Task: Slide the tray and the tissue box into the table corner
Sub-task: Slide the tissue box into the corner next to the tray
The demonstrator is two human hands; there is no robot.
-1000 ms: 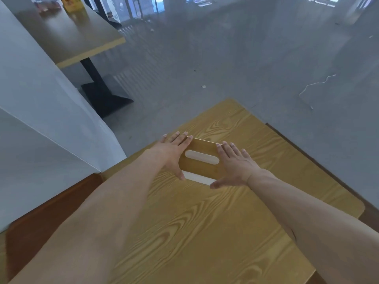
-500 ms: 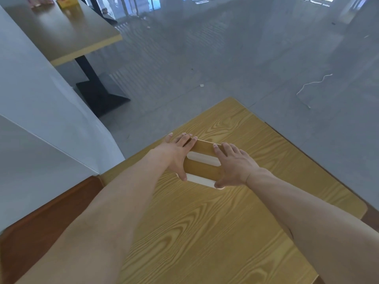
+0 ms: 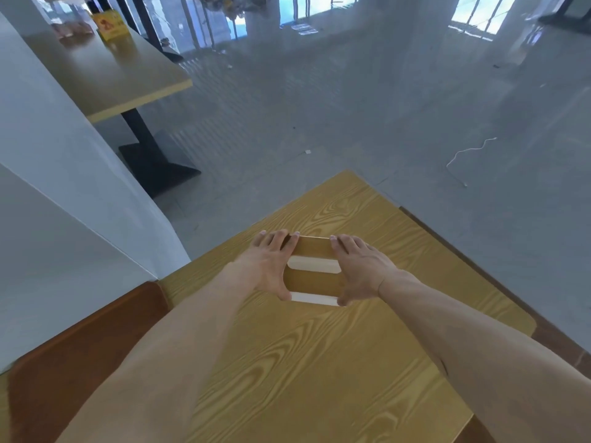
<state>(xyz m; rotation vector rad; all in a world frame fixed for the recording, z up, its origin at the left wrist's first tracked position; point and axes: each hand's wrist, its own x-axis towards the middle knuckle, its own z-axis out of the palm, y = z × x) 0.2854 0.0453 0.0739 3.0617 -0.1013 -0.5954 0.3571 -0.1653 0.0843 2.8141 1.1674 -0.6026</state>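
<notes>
A wooden-topped tissue box (image 3: 311, 281) with a white slot and a white front side lies flat on the yellow wood-grain table (image 3: 319, 362), near its far left edge. My left hand (image 3: 270, 262) clasps the box's left end, fingers over the far edge and thumb at the near edge. My right hand (image 3: 359, 266) clasps the right end the same way. No tray is in view.
The table's far corner (image 3: 348, 174) lies beyond the box. A white wall (image 3: 64, 187) and a brown bench seat (image 3: 80, 346) run along the left. Another table (image 3: 105, 71) on a black pedestal stands at the far left. Grey floor lies beyond.
Both hands have closed in on the box's ends and turned it so that it lies squarer to me. It has shifted slightly toward the table's left edge.
</notes>
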